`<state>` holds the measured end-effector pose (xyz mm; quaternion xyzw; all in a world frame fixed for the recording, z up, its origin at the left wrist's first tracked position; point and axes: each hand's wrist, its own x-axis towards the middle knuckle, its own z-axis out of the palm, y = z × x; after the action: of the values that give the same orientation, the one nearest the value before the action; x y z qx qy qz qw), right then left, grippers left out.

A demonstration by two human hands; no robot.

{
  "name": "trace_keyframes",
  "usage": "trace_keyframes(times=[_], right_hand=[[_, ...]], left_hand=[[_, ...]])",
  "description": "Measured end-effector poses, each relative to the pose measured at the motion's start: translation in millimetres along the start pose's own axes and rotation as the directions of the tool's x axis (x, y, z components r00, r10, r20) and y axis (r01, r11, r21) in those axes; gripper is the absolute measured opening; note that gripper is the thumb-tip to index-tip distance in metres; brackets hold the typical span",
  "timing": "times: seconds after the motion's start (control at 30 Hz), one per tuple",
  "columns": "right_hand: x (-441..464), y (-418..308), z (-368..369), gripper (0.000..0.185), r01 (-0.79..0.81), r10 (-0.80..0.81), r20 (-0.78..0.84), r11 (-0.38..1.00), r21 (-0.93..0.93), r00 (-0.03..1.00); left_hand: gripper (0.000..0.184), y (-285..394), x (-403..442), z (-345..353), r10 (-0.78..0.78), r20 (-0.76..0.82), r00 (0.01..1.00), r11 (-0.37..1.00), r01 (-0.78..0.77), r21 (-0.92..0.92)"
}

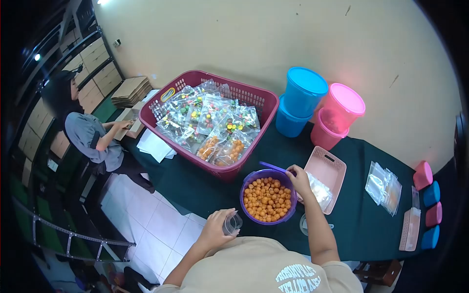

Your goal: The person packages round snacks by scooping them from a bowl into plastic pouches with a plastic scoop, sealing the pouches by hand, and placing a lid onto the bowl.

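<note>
A purple tub (pixel 267 200) full of round orange snack balls stands at the table's front edge. My left hand (pixel 217 228) is wrapped round a small clear plastic cup (pixel 233 223), just left of the tub and below its rim. Over the tub's right rim, my right hand (pixel 297 178) grips the end of a purple handle (pixel 272 167), which reaches left across the tub's back edge. Beside that hand, a pink tray (pixel 328 168) holds clear plastic bags (pixel 318 190).
Behind the tub is a large maroon basket (pixel 227 169) of packed snack bags. Blue tubs (pixel 294 105) and pink tubs (pixel 337 115) stand stacked by the wall. Plastic bags (pixel 383 188) lie at the right. Another person (pixel 93 132) stands at the left, handling a box.
</note>
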<state>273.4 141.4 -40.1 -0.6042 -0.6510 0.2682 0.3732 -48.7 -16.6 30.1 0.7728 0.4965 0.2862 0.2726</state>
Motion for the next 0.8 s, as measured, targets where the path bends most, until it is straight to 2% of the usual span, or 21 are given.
trace_keyframes(times=[0.1, 0.3, 0.37, 0.43, 0.5, 0.57, 0.63, 0.7, 0.73, 0.8], right_hand=[[-4.7, 6.4, 4.3, 0.016, -0.086, 0.085, 0.014, 0.991, 0.099, 0.996], [-17.7, 8.5, -8.1, 0.021, -0.081, 0.077, 0.031, 0.989, 0.123, 0.997], [-26.9, 1.8, -16.9, 0.023, 0.01, -0.003, -0.053, 0.991, 0.133, 0.999], [-44.6, -3.8, -36.9, 0.023, 0.001, 0.008, -0.077, 0.994, 0.108, 0.997], [-70.8, 5.0, -66.4, 0.022, 0.127, -0.187, -0.235, 0.96, -0.248, 0.954], [-102.3, 20.3, -98.2, 0.025, -0.114, 0.065, -0.304, 0.982, -0.148, 0.95], [-139.4, 43.5, -118.1, 0.027, -0.313, 0.165, -0.485, 0.918, -0.242, 0.859], [-175.3, 63.8, -128.9, 0.027, -0.515, 0.196, -0.631, 0.772, -0.373, 0.75], [-190.8, 72.1, -129.8, 0.027, -0.521, 0.199, -0.632, 0.766, -0.376, 0.749], [-220.1, 91.8, -126.0, 0.027, -0.722, 0.399, -0.655, 0.603, -0.339, 0.642]], left_hand=[[0.068, 6.9, 1.9, 3.7, -0.028, 0.022, 0.999, 0.999, 0.028, 0.017], [0.067, 14.7, 19.2, 13.3, 0.016, 0.02, 1.0, 1.0, -0.016, 0.021], [0.067, 15.1, 25.3, 15.7, 0.036, 0.036, 0.999, 0.999, -0.037, 0.038], [0.067, 15.9, 31.4, 16.0, 0.036, 0.05, 0.998, 0.999, -0.037, 0.028], [0.066, 18.4, 36.1, 13.8, 0.054, 0.051, 0.997, 0.998, -0.055, 0.023], [0.065, 18.0, 39.4, 14.8, 0.068, 0.046, 0.997, 0.997, -0.069, 0.027], [0.064, 12.7, 41.8, 17.2, 0.03, 0.014, 0.999, 0.999, -0.03, 0.034], [0.064, 8.1, 45.0, 21.6, 0.043, -0.003, 0.999, 0.998, -0.042, 0.044], [0.064, 5.0, 46.6, 24.4, 0.023, -0.019, 1.0, 0.998, -0.022, 0.055], [0.065, 3.7, 50.5, 27.8, 0.0, -0.055, 0.998, 0.998, 0.003, 0.064]])
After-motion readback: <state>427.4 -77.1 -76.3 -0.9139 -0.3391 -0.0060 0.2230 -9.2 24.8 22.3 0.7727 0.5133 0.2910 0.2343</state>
